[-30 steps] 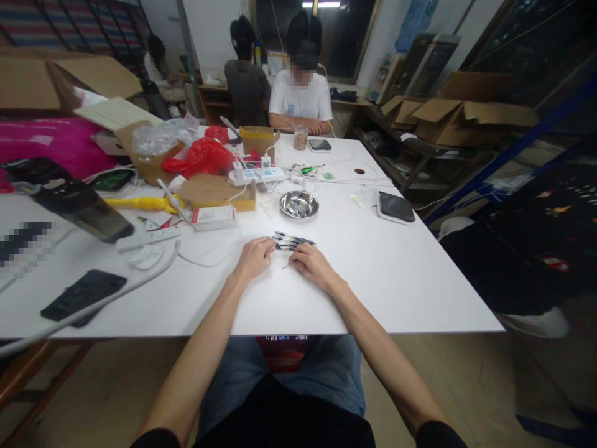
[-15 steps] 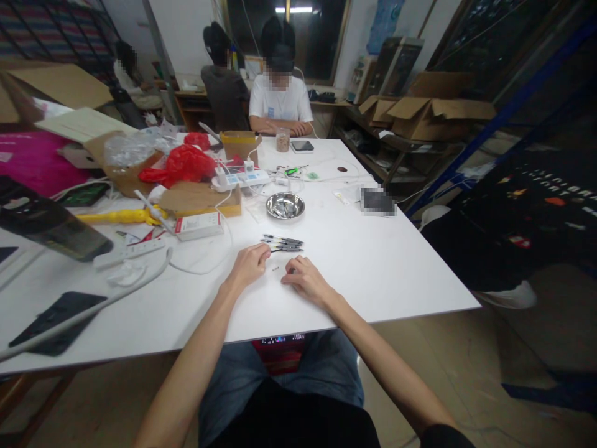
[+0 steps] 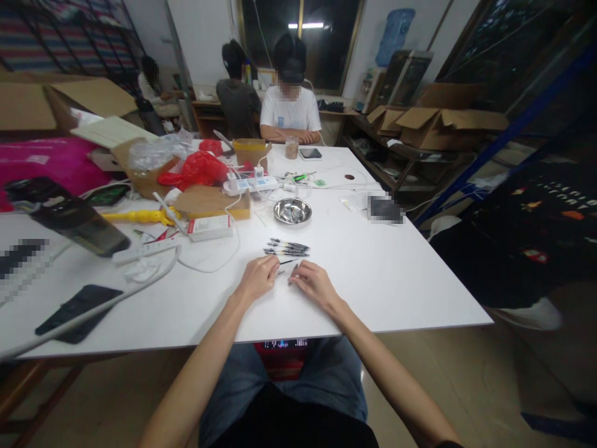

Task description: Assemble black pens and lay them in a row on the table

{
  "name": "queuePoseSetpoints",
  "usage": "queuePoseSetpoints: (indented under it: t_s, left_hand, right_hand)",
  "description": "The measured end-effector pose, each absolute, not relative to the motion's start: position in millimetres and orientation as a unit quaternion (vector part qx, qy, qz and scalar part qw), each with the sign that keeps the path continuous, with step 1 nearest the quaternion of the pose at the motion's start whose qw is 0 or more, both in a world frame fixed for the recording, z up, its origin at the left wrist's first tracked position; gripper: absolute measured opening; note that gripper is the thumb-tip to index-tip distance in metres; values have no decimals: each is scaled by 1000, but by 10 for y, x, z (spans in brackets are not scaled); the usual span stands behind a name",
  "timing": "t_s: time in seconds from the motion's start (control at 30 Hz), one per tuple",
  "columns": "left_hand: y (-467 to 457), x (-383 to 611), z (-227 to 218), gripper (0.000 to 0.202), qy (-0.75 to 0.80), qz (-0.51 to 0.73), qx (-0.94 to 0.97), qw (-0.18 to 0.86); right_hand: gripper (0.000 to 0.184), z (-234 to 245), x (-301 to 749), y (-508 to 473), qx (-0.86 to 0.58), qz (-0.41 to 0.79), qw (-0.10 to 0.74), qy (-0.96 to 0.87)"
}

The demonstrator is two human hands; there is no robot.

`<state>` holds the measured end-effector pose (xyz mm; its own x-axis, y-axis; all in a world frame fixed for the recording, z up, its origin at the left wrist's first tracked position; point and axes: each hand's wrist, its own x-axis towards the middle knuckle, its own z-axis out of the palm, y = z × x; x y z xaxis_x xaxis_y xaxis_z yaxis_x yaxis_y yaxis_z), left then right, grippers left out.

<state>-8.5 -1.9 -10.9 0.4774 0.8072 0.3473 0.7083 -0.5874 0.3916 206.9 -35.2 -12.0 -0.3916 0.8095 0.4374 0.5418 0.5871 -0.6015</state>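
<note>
My left hand point(image 3: 260, 278) is closed, with a thin dark pen refill point(image 3: 288, 261) sticking out of its fingers to the right. Facing it, my right hand point(image 3: 316, 283) pinches a small dark piece point(image 3: 294, 274), too small to name. A tiny part point(image 3: 281, 272) lies on the white table between both hands. Just beyond them several black pens point(image 3: 288, 249) lie side by side, pointing left to right. Farther back stands a shiny metal bowl point(image 3: 275, 214) with small dark pieces inside.
To the left are a power strip point(image 3: 145, 251), a white box point(image 3: 211, 228), a dark bottle point(image 3: 69, 214) and a thick grey cable point(image 3: 140, 297). A phone-like dark device point(image 3: 385, 210) lies to the right. Across the table sits a person in white point(image 3: 290, 115).
The view has shifted, so the scene sits lower and farther right. The thin refill now shows between my hands, clear of the pens. My right hand still pinches its small piece.
</note>
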Motion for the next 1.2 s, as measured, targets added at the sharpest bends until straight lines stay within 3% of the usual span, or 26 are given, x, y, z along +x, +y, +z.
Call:
queuePoseSetpoints:
  t_s: [0.17, 0.37, 0.57, 0.77, 1.03, 1.2]
  left_hand:
    - [-63, -42, -80, 26, 429, 290, 850, 94]
    - [-40, -48, -118, 26, 420, 313, 846, 98]
    - [-19, -58, -123, 18, 463, 336, 815, 87]
    - [-10, -9, -98, 12, 561, 232, 789, 91]
    - [-29, 26, -33, 14, 566, 143, 808, 80]
    - [-45, 21, -35, 11, 550, 142, 819, 75]
  right_hand:
    - [29, -43, 1985, -232, -500, 324, 491, -635]
    - [37, 41, 1791, -39, -412, 530, 526, -523]
    - [42, 166, 2151, 170, -452, 462, 610, -459]
    - [51, -56, 2316, 1, -521, 455, 433, -578]
    - [34, -56, 2041, -206, -656, 175, 274, -681]
    - [35, -24, 1927, -291, -695, 92, 149, -697]
